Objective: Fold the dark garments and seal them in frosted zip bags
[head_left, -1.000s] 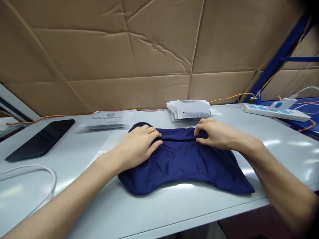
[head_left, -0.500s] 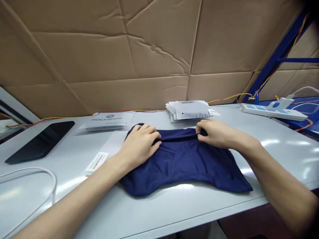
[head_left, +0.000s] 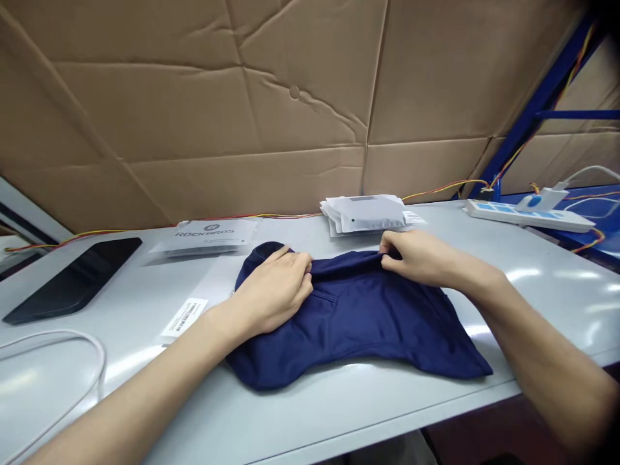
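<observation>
So the navy fabric piece (head_left: 368,323) is lying near the front edge of the pale table (head_left: 271,426), kinda rumpled. Left hand (head_left: 278,287) has its fingers curled shut on the fabric's far edge, and the right hand (head_left: 411,258) is pinching that same edge further right. Toward the table's back edge there's a printed bag (head_left: 208,236) and some stacked white packets (head_left: 371,214), with a power strip (head_left: 527,216) by the back right corner.

Smooth navy cloth garment (head_left: 368,323) on glossy, pale tabletop (head_left: 203,413).
</observation>
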The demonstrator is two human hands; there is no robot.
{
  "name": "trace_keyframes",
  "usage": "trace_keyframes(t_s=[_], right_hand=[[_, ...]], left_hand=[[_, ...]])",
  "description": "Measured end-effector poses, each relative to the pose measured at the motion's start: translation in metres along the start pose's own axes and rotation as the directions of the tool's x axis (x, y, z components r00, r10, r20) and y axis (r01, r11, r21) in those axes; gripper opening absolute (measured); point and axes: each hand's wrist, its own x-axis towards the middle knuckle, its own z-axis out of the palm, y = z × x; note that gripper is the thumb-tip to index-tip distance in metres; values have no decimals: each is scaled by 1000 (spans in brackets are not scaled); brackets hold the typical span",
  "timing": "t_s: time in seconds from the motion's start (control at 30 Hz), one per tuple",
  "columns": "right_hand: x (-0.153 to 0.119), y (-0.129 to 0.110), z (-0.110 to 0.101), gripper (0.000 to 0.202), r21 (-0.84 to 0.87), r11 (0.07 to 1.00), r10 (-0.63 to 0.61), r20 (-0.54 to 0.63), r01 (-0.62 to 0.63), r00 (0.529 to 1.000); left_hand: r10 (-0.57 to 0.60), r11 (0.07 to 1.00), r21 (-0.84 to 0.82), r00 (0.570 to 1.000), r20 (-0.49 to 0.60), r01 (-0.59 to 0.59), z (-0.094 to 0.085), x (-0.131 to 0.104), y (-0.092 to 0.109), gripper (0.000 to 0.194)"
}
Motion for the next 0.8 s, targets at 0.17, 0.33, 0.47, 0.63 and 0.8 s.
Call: trace_keyframes(t_s=[0.17,0.33,0.47,0.63,0.8], right_hand=[[0,-1,-1,6,3,1000,8,-18,-8,1000],[-1,-1,-1,5,20,1000,5,-25,-4,1000],[-1,0,-1,5,28,999,17,-4,-17,1000],[1,2,0,7,31,999,-10,-41,11,999],[5,5,6,16,-52,998,-24,-106,18,994]], left_hand=[[-91,996,32,994,66,89,-2,0,-3,30],[-80,996,39,994,68,77,-3,1,-6,30],[-67,995,73,997,33,65,-4,2,-5,26],[-51,992,119,999,9,50,-9,3,-2,26],[-148,984,96,988,-53,152,-10,3,-2,26]])
